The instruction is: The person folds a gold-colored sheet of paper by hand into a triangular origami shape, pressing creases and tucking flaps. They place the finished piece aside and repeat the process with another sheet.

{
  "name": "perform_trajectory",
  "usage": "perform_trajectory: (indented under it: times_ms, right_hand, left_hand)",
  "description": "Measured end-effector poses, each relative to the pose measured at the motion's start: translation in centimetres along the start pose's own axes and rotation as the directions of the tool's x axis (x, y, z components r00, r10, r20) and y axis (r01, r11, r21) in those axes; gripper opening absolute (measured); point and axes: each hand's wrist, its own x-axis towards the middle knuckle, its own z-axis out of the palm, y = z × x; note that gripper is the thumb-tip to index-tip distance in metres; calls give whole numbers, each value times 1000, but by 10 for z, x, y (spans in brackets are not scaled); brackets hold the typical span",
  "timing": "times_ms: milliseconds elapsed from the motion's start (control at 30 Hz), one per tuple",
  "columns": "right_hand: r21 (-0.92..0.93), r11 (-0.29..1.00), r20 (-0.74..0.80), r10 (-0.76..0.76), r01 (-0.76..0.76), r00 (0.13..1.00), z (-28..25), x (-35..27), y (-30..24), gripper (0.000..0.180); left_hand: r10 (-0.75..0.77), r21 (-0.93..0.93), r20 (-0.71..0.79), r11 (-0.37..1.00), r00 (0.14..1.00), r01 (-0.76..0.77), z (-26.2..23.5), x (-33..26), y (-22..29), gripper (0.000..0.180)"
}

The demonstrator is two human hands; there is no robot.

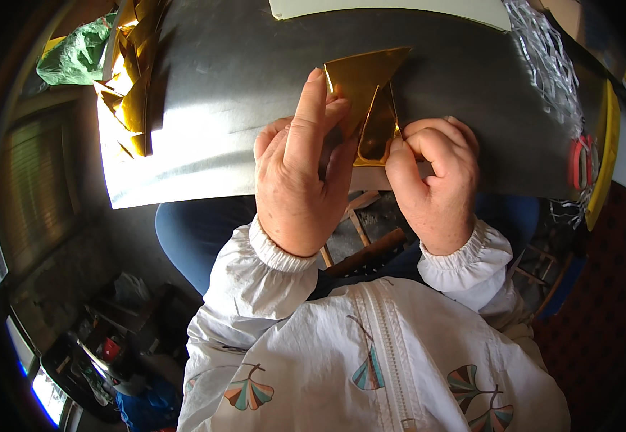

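A shiny sheet of gold foil paper (365, 75), partly folded, is held between my two hands over the near part of the dark table (234, 72). Its upper part spreads to a point at the right, and a narrow folded flap stands below. My left hand (293, 169) grips it from the left, with the index finger stretched along its left edge; the thumb lies near the fold. On the other side, my right hand (439, 169) pinches the lower right edge between thumb and curled fingers. Some fingertips are hidden behind the foil.
Several folded gold foil pieces (134, 104) lie in a row along the table's left edge, beside a green plastic bag (79, 54). At the right are silver strips (543, 65), red-handled scissors (581, 164) and a yellow strip (604, 158). A pale sheet (392, 7) lies at the far edge.
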Motion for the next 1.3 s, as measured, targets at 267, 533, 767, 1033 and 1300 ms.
perform_trajectory:
  times_ms: [267,533,767,1033,1300]
  right_hand:
    - [14,1000,-41,25,-25,999,2,2,-2,10]
    - [3,997,-23,76,-76,997,1,4,-5,22]
    - [8,999,-82,52,-51,995,6,5,-5,24]
    - [13,998,-52,56,-55,997,2,7,-8,26]
    - [-18,978,14,207,-207,978,-1,14,-12,30]
  left_hand:
    - [-25,84,42,996,999,22,0,18,2,80]
    - [14,94,15,995,1000,-15,-1,23,2,73]
    - [-91,28,116,996,989,89,-8,27,8,70]
    - [-38,210,97,978,995,17,-8,29,15,74]
    - [-27,229,91,973,995,6,-2,29,18,69]
